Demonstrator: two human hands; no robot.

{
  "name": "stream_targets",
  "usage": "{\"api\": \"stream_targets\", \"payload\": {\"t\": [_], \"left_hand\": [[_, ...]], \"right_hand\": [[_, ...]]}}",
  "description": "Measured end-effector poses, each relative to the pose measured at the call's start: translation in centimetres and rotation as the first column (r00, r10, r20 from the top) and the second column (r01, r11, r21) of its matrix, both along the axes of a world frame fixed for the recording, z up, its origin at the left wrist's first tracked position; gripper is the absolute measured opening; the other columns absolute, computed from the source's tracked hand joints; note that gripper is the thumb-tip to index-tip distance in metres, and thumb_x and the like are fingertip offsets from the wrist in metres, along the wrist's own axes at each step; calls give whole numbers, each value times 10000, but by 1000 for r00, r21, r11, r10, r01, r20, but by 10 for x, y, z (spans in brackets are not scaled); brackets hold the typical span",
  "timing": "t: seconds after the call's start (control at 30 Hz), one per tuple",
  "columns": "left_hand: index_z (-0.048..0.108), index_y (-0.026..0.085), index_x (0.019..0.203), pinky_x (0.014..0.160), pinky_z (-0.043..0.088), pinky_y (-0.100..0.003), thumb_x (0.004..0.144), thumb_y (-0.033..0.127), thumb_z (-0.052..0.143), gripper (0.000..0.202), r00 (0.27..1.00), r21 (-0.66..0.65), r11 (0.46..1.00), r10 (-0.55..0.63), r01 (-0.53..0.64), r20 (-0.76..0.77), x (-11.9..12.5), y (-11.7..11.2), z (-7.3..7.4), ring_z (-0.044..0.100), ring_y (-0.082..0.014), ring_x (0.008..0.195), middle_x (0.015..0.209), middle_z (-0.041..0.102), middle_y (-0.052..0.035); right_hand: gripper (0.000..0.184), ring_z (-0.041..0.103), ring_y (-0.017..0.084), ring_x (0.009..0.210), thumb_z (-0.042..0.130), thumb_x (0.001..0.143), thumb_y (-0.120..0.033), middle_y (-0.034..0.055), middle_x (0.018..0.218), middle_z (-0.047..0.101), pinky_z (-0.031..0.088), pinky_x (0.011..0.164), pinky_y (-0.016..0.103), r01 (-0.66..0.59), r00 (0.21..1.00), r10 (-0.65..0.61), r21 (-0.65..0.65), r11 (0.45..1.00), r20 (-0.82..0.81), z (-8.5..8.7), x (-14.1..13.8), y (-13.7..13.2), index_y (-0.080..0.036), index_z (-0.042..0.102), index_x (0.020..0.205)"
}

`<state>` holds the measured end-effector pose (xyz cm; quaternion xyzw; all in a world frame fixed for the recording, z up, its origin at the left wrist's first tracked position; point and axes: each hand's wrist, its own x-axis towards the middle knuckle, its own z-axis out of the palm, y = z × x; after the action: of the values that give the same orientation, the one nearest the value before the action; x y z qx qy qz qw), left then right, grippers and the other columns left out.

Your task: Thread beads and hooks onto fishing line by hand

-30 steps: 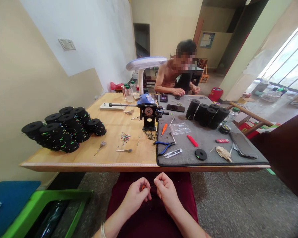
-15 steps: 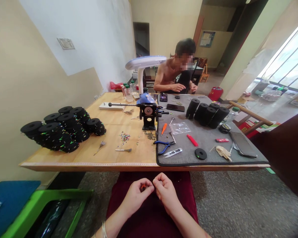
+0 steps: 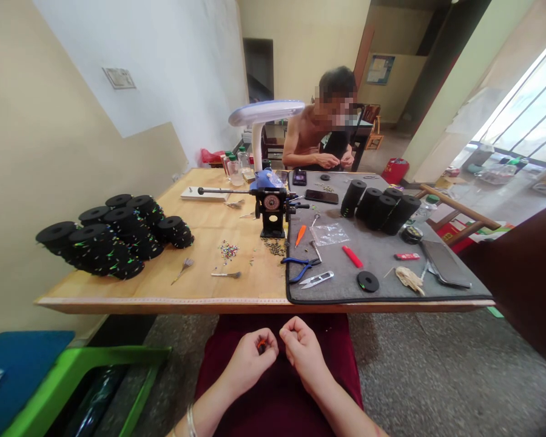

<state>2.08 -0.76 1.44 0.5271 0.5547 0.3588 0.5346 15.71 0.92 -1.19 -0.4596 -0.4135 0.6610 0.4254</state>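
Over my lap, my left hand (image 3: pixel 253 358) is closed, its fingers curled round a small dark and orange thing (image 3: pixel 261 346) that is mostly hidden. My right hand (image 3: pixel 301 347) sits just beside it in a pinch, thumb against forefinger. Whatever lies between those fingertips is too small to make out. A narrow gap separates the two hands. Beyond them, on the grey mat, lie silver thread snips (image 3: pixel 317 280), blue-handled pliers (image 3: pixel 300 267) and a black foam spool (image 3: pixel 367 281) with a green bit on it.
Stacks of black foam spools (image 3: pixel 107 233) stand on the wooden table (image 3: pixel 164 291) at left. A black winding device (image 3: pixel 272 209) and lamp (image 3: pixel 266 112) stand mid-table. Loose coloured beads (image 3: pixel 228 249) lie nearby. Across the table sits another person (image 3: pixel 300 139), hands together.
My left hand has shifted slightly left, widening the gap to my right hand. The other person's hands have come closer together.
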Motion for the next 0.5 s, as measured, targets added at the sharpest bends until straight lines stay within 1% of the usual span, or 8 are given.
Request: {"api": "stream_targets", "payload": {"t": [0.1,0.17,0.33,0.4,0.5], "left_hand": [[526,192,582,560,364,-244,631,138,503,77,999,-5,1000,-2,2,44,-1,0,-1,478,-137,526,503,557,28],[527,192,596,545,360,-238,636,139,500,71,998,-28,1000,9,-7,67,-2,-1,-1,484,-135,533,538,601,12],[530,181,631,467,291,-208,676,177,531,45,992,-107,994,30,-17,123,-4,-2,0,427,-98,483,596,633,0],[519,180,648,445,266,-202,712,218,540,78,987,-132,991,34,-13,155,-4,-2,1,396,-81,446,585,631,4],[495,183,670,413,244,-194,766,288,532,146,986,-150,989,25,0,164,-4,-2,2,369,-67,396,567,648,-8]], "right_hand": [[329,217,30,322,631,743,-465,-137,373,338,132,347,164,-2,1000,2,-16,1000,-12,-1,0,0,-203,440,690],[332,218,29,324,632,742,-467,-137,379,338,132,346,162,2,1000,-2,-21,1000,-18,-1,1,0,-202,439,693],[313,202,26,329,627,753,-443,-143,379,321,134,351,163,28,999,-28,-2,1000,-27,0,3,1,-202,436,691],[319,197,26,327,632,747,-443,-146,379,313,128,349,167,40,999,-40,0,999,-35,1,3,1,-206,428,685],[314,199,26,327,629,753,-438,-146,383,312,122,349,169,37,998,-37,3,999,-45,-1,4,2,-205,429,690]]}}
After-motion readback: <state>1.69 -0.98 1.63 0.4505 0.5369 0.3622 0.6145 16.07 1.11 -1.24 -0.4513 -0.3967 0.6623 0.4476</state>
